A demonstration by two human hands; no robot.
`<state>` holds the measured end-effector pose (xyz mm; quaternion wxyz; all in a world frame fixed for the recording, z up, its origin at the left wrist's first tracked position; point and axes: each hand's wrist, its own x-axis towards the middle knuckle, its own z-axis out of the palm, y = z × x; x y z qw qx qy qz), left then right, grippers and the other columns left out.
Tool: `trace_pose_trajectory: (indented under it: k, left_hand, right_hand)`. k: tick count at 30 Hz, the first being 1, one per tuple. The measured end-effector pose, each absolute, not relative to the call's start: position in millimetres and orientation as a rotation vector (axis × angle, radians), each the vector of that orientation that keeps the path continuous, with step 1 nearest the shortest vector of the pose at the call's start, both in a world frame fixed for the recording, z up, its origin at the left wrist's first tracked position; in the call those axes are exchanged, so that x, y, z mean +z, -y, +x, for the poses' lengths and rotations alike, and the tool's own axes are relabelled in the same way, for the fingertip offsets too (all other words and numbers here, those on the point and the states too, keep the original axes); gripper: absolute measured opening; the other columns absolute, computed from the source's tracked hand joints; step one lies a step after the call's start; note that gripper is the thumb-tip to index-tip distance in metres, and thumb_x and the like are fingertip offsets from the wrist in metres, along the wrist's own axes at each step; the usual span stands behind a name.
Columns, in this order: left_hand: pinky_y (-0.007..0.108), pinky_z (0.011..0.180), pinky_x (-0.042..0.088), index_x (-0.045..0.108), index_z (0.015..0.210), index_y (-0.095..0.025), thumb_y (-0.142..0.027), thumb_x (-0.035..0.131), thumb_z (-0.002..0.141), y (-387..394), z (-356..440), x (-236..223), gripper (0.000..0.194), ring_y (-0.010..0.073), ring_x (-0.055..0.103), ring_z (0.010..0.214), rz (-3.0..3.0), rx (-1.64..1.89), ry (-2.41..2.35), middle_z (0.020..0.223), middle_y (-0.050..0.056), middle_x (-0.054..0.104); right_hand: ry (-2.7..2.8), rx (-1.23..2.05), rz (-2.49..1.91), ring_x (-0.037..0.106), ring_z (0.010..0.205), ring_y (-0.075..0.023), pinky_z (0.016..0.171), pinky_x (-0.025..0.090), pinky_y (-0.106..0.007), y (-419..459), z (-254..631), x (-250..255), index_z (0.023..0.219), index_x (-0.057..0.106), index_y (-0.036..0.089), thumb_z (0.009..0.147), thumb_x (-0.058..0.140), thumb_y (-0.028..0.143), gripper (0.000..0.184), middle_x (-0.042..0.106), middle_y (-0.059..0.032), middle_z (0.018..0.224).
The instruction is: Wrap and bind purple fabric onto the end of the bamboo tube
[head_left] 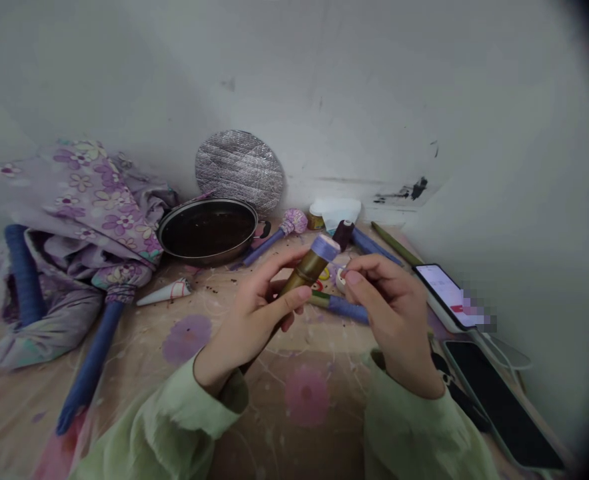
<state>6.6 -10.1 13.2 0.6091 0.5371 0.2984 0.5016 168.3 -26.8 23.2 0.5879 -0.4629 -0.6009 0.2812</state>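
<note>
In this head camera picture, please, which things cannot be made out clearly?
Head view:
The small white object: mostly hidden by the right hand.
The olive tube: lower part hidden by the left hand.
The phone screen: text too small, one corner blurred.

A metal pan [207,230] of dark liquid sits by the far wall, before a round quilted silver mat [239,171]. Purple floral fabric [89,200] lies bunched at left. A lit smartphone [444,297] and a dark smartphone [502,403] lie at right.
</note>
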Motion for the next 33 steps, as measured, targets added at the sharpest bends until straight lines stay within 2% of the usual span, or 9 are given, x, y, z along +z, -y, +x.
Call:
trace_pose_trajectory:
  k: [5, 14, 25, 33]
  left_hand:
    - [0.013, 0.039, 0.037, 0.06, 0.11, -0.025, -0.018, 0.065, 0.076, 10.4, 6.5, 17.0, 0.036, 0.0057, 0.051, 0.056, 1.02, 1.058, -0.567, 0.084, 0.0, 0.056]
    - [0.017, 0.041, 0.042, 0.059, 0.112, -0.019, -0.018, 0.064, 0.077, 4.9, 1.3, 19.1, 0.036, 0.0071, 0.055, 0.052, 0.823, 0.86, -0.4, 0.088, 0.003, 0.059]
    - [0.015, 0.04, 0.037, 0.06, 0.102, -0.013, -0.02, 0.047, 0.086, 2.6, 1.8, 18.4, 0.022, 0.0055, 0.051, 0.049, 0.793, 0.735, -0.289, 0.088, 0.007, 0.059]
    - [0.013, 0.036, 0.034, 0.059, 0.1, -0.011, -0.024, 0.04, 0.088, 1.4, -0.4, 16.6, 0.025, 0.0047, 0.047, 0.047, 0.741, 0.645, -0.257, 0.087, 0.007, 0.057]
  right_hand:
    - [1.408, 0.695, -1.041, 0.043, 0.05, -0.0077, 0.045, 0.034, -0.021, 24.6, 168.7, 21.8, 0.075, 0.057, 0.019, 0.083, 0.056, 0.023, 0.009, 0.048, 0.0053, 0.056]
    - [1.438, 0.673, -1.046, 0.041, 0.048, -0.0072, 0.043, 0.032, -0.021, 23.1, 169.8, 20.0, 0.075, 0.057, 0.019, 0.083, 0.056, 0.025, 0.011, 0.05, 0.0053, 0.055]
    - [1.457, 0.654, -1.049, 0.043, 0.047, -0.0071, 0.043, 0.035, -0.02, 20.5, 168.5, 20.3, 0.075, 0.057, 0.02, 0.084, 0.056, 0.026, 0.01, 0.053, 0.0048, 0.056]
    - [1.46, 0.65, -1.066, 0.044, 0.048, -0.0068, 0.044, 0.036, -0.019, 22.0, 169.4, 20.9, 0.076, 0.057, 0.019, 0.083, 0.057, 0.028, 0.011, 0.055, 0.0038, 0.059]
